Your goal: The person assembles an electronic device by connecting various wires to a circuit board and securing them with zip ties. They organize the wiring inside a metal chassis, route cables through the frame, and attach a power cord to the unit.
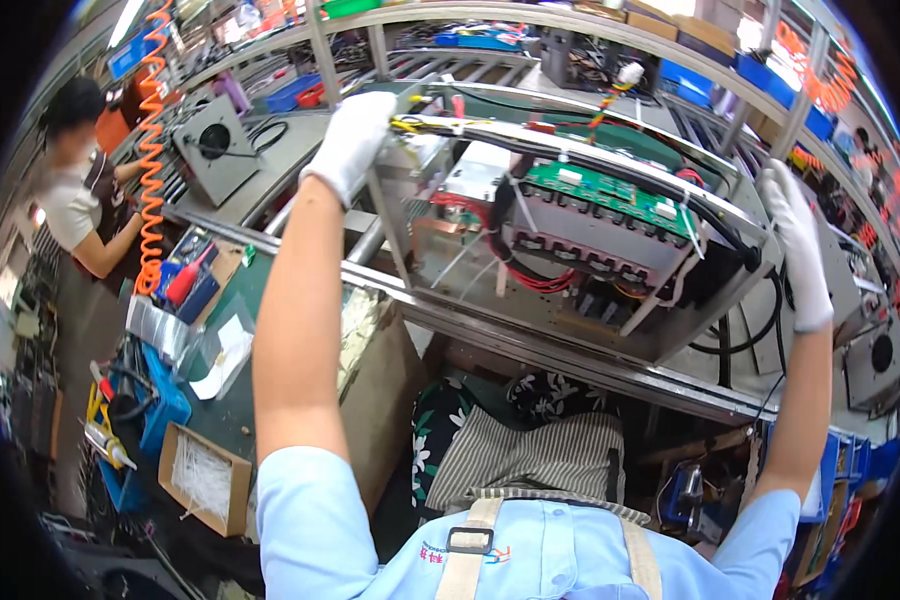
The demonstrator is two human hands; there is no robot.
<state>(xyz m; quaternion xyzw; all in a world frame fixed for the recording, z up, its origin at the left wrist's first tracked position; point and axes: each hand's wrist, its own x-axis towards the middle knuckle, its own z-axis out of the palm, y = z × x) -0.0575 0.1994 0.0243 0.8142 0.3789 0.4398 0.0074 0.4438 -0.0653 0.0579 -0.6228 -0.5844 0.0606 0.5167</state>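
Observation:
In front of me stands an open metal equipment chassis [705,310] on the rails of the line. Inside it are a green circuit board [610,195], a bundle of red and black wires [510,255], white cable ties and a thick black cable along the top bar. My left hand [355,140], in a white glove, is closed at the chassis's upper left corner, beside yellow wires; its fingertips are partly hidden. My right hand [798,240], also gloved, lies along the chassis's right side with its fingers stretched upward.
At left, a green bench carries a cardboard box of white cable ties [205,480], a blue bin [165,400] and a red-handled tool [185,280]. An orange coiled hose [152,150] hangs there. Another person [85,190] works farther left. A grey unit [213,150] stands beyond.

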